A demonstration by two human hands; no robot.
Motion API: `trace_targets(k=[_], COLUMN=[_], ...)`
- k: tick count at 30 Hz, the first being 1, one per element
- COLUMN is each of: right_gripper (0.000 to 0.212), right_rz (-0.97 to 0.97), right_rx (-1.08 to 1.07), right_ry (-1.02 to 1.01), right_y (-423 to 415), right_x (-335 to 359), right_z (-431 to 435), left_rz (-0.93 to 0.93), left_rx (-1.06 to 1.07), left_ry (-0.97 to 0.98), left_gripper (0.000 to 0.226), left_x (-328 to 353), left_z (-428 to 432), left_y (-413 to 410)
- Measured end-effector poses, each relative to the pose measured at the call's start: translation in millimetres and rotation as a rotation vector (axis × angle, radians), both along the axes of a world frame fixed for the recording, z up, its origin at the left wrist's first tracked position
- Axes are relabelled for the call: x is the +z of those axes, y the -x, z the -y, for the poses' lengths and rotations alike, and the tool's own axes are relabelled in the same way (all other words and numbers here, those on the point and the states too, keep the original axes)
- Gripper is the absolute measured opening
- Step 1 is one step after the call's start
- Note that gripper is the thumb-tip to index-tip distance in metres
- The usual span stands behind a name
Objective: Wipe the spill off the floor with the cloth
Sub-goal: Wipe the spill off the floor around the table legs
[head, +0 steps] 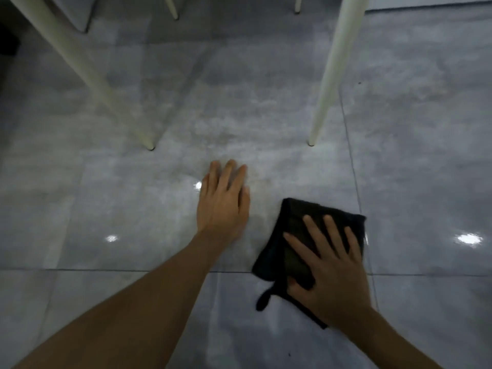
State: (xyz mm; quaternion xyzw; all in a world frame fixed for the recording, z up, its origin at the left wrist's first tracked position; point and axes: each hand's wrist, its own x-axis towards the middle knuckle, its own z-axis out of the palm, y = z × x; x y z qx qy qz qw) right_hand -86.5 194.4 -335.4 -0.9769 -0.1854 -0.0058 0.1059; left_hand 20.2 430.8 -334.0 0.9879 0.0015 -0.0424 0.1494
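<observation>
The right hand (330, 272) is pressing spread, flat fingers (314, 230) onto the black cloth (295, 230); the left hand (222, 203) is lying open and empty on the grey floor (106, 195).

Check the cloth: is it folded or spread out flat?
Folded. The black cloth shows layered edges under the flat right hand, a loop trailing from its near corner.

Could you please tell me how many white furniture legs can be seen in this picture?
4. One large leg slants at the left, one stands at the right, and two smaller ones at the top edge. More may lie outside the frame.
</observation>
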Motion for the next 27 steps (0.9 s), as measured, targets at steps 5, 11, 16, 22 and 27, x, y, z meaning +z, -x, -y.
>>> trace_targets(k=[5, 11, 16, 22, 27], right_gripper=[0.075, 0.072, 0.076, 0.076, 0.073], right_rz=[-0.034, -0.062, -0.018, -0.093, -0.138], right_rx=[-0.294, 0.191, 0.301, 0.157, 0.401], right_ry=[0.017, -0.023, -0.018, -0.031, -0.073], right_y=[-62.9, -27.0, -47.6, -63.2, -18.8], right_x=[-0.4, -1.3, -3.0, 1.7, 10.2], right_z=[-54.9, -147.0, -128.8, -251.3, -197.4], left_rz=[-0.060, -0.102, -0.124, -0.020, 0.022], left_rx=[0.058, 0.269, 0.358, 0.329, 0.259], left_ry=[-0.088, -0.099, -0.078, 0.031, 0.099], left_gripper=[0.061, 0.062, 0.057, 0.058, 0.061], left_x=[0.8, 4.0, 5.8, 11.0, 22.7], left_z=[-55.2, -110.2, -150.8, -169.8, -185.1], left_y=[18.7, 40.9, 66.3, 64.5, 117.1])
